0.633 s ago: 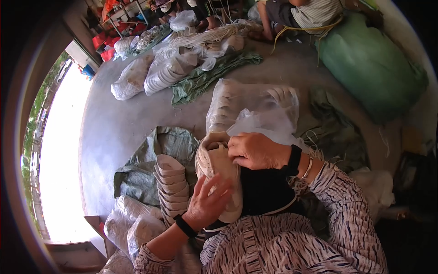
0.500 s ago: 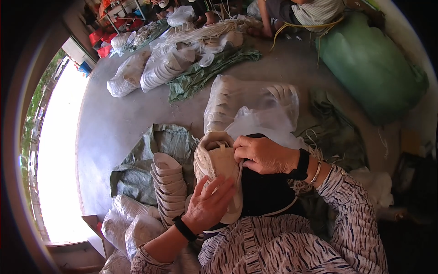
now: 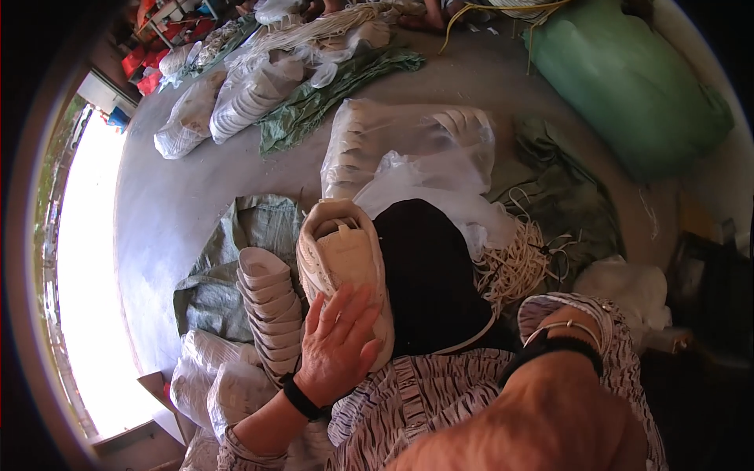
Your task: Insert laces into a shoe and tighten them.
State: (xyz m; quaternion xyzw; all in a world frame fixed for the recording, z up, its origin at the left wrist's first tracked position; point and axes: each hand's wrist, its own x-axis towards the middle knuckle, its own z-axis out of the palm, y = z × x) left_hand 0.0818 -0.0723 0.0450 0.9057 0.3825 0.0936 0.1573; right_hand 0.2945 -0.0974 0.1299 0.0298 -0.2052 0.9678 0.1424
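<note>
Bare grey floor (image 3: 177, 196) runs across the room to a glaring bright doorway (image 3: 90, 314) at the left. Over the person's lap sits a cream shoe (image 3: 345, 255), its ankle opening at the far end and its toe towards the person's body. The left hand (image 3: 339, 337) lies flat over the front of it, back upward, fingers stretched out and slightly parted, resting on the shoe without gripping it. The right hand (image 3: 526, 436) looms large at the lower edge, close to the lens and apart from the shoe; its fingers are out of sight, so whether it has hold of anything I cannot tell.

Just to the right of the shoe is a black cloth (image 3: 428, 282) with a pale edge, and beyond that a tangled heap of cream laces (image 3: 518, 267). To the left, a leaning stack of pale shoe parts (image 3: 275, 306) stands near a crumpled green sheet (image 3: 255, 228). Clear plastic bags (image 3: 204, 381) bulge at the lower left. Ahead of the shoe lies a large transparent bag (image 3: 416, 137) with pale pieces in it. Farther out, a bulky green sack (image 3: 628, 86) occupies the upper right, and more filled bags (image 3: 251, 94) lie at the upper left.
</note>
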